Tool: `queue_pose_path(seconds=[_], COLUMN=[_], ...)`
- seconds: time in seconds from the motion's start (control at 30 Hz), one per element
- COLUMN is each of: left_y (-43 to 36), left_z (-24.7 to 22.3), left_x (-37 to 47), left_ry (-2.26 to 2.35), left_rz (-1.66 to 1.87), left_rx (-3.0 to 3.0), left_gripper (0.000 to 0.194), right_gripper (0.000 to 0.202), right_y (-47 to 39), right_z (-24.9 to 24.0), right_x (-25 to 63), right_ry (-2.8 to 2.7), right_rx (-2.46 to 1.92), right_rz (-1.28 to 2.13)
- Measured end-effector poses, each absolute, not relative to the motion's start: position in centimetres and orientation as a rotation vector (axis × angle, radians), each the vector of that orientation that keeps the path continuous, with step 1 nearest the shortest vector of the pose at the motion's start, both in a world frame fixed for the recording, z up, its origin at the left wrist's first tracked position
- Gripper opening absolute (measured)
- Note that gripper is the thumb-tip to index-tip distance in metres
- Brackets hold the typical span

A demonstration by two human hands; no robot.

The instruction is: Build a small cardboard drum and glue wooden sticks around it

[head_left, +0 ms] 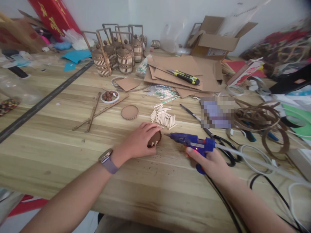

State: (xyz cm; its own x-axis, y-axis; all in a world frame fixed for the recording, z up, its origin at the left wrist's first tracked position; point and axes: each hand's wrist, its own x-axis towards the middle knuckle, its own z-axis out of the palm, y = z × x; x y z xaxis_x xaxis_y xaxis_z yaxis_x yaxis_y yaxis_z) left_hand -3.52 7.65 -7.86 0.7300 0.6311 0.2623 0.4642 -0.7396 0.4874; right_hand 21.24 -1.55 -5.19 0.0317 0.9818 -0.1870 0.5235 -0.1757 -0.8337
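My left hand (138, 142), with a watch on its wrist, is wrapped round a small round brown cardboard base (155, 139) that has a few short pale sticks along its near edge. My right hand (210, 161) grips a blue glue gun (191, 140) with a small red light. The gun's nozzle points left, just right of the base and apart from it. Behind the base lies a pile of short pale sticks (164, 116). A second round cardboard piece (129, 112) lies flat to the left of the pile.
Small lantern-like containers (125, 60) stand at the back left. A yellow-black cutter (186, 77) rests on cardboard sheets (175, 66). A bowl of brown beads (109, 96) and crossed strips (93, 115) lie left. Black scissors (225, 149), coiled brown strips (257, 116) and cables are right.
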Motion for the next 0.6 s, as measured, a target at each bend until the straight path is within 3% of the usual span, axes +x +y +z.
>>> queue_pose_path(seconds=[0.2,0.37,0.47,0.6], left_y=[7.7,7.7,7.7,7.6], left_z=[-7.9,-7.9,-8.0,-8.0], left_x=[-3.6,-3.6,-3.6,-3.6], left_ry=[0.821,0.825,0.826,0.814], left_rz=[0.598,0.585,0.595,0.599], left_rx=[2.551,2.536,2.538,2.547], left_gripper=[0.066,0.065,0.064,0.063], right_gripper=[0.062,0.058,0.054,0.045], right_y=[-1.6,-1.3,-1.0,-0.8], right_z=[-2.8,-2.8,-2.4,-1.1], right_x=[23.6,23.7,23.6,22.5], right_ry=[-1.465,-1.682,-2.029,-2.436], right_rx=[-1.614,-1.586,-1.608,-1.745], right_rz=[1.773,1.856,1.675,0.693])
